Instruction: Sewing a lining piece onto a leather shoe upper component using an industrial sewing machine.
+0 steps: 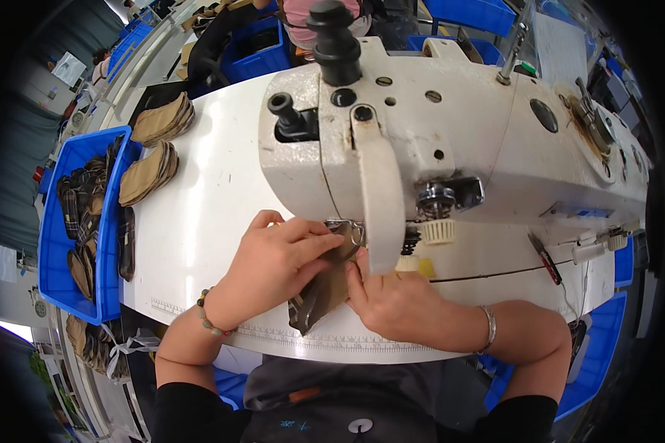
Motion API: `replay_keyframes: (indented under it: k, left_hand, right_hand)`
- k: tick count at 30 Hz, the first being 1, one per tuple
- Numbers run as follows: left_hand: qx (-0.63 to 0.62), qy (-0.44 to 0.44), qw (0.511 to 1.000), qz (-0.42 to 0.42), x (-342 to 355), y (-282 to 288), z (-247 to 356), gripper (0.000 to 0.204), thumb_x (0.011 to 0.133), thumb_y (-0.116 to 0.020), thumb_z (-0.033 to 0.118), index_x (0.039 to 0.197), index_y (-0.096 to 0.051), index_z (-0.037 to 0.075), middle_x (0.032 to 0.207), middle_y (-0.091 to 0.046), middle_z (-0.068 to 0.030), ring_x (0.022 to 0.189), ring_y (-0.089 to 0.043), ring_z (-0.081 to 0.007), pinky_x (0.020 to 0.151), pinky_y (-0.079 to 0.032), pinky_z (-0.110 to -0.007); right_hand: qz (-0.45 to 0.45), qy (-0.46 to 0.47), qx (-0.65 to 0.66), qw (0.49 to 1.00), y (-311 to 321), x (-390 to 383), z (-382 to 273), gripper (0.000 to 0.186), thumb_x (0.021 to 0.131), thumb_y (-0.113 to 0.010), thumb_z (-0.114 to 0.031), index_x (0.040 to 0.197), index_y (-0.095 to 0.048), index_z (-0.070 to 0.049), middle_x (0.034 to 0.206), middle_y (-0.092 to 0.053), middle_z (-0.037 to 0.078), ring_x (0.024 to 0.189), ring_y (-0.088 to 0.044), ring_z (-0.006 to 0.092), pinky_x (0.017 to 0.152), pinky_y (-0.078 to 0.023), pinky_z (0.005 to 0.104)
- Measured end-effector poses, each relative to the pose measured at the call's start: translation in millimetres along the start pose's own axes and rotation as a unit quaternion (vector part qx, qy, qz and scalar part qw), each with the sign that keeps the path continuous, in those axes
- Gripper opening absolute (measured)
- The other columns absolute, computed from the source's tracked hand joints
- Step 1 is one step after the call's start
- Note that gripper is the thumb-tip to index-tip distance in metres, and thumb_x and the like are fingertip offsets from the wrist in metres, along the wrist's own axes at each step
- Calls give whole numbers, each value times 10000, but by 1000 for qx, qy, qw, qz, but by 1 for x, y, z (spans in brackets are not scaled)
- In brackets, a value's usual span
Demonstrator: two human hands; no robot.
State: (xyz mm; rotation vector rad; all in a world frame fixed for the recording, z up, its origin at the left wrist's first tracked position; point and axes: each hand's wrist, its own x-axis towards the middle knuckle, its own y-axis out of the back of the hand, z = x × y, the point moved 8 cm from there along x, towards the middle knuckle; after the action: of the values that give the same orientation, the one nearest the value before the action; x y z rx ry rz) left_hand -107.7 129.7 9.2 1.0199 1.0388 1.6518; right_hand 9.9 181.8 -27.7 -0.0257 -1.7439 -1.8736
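Observation:
A brown fabric piece with a darker, shiny edge (pixel 321 297) lies on the white table under the head of a sewing machine (pixel 303 170). My left hand (pixel 273 255) is closed, its fingertips pinching the fabric's upper part close to the needle area. From the other side, my right hand (pixel 395 303) holds the fabric's right edge between thumb and fingers. The white lever (pixel 382 199) of the machine hangs just above my right fingertips. It and my fingers partly hide the presser foot and the needle.
Two stacks of tan fabric pieces (pixel 149 173) lie at the table's left, beside a blue bin (pixel 118 244) of plaid and brown pieces. Thread snips with a red handle (pixel 545 260) rest on the right. A printed ruler (pixel 332 343) runs along the near edge.

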Motion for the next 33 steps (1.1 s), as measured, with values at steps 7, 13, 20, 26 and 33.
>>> replay_keyframes:
  k: [7, 13, 20, 26, 33]
  left_hand:
    - [78, -106, 989, 75, -6, -13, 36, 300, 722, -723, 128, 1020, -746, 99, 967, -661, 16, 854, -578, -179, 849, -425, -378]
    - [-17, -121, 986, 114, -6, -2, 29, 362, 697, -703, 34, 1058, -717, 27, 1009, -661, -55, 845, -580, -209, 808, -496, -329]
    - [-39, -183, 957, 220, -11, 8, 31, 376, 684, -729, 34, 1058, -703, 18, 1054, -657, -75, 862, -630, -216, 715, -542, -300]
    - [-59, -136, 982, 115, 0, -3, 26, 326, 733, -705, 63, 1058, -700, 30, 1099, -653, -73, 855, -682, -173, 565, -554, -261]
    - [27, -171, 980, 103, -8, -20, 27, 318, 704, -724, 103, 1020, -731, 59, 1031, -679, -20, 786, -658, -158, 551, -545, -269]
  right_hand:
    - [-29, 39, 18, 999, 5, -2, -12, 196, 751, -629, -151, 848, -681, 11, 852, -701, 233, 504, -557, 120, 425, -429, 270]
    - [51, -10, 52, 997, 19, -1, 6, 107, 736, -616, -170, 783, -634, -75, 716, -578, 40, 506, -547, 103, 442, -429, 258]
    - [118, -6, -4, 993, 17, 5, 20, 68, 728, -641, -180, 772, -616, -134, 781, -513, 3, 536, -527, 114, 461, -435, 258]
    - [189, 17, 23, 982, 28, 1, 28, 100, 667, -645, -141, 742, -606, -88, 772, -537, 33, 561, -537, 129, 462, -441, 265]
    - [154, 33, 57, 986, 37, 0, 18, 154, 711, -690, -206, 755, -613, -80, 723, -521, 27, 539, -499, 142, 455, -415, 257]
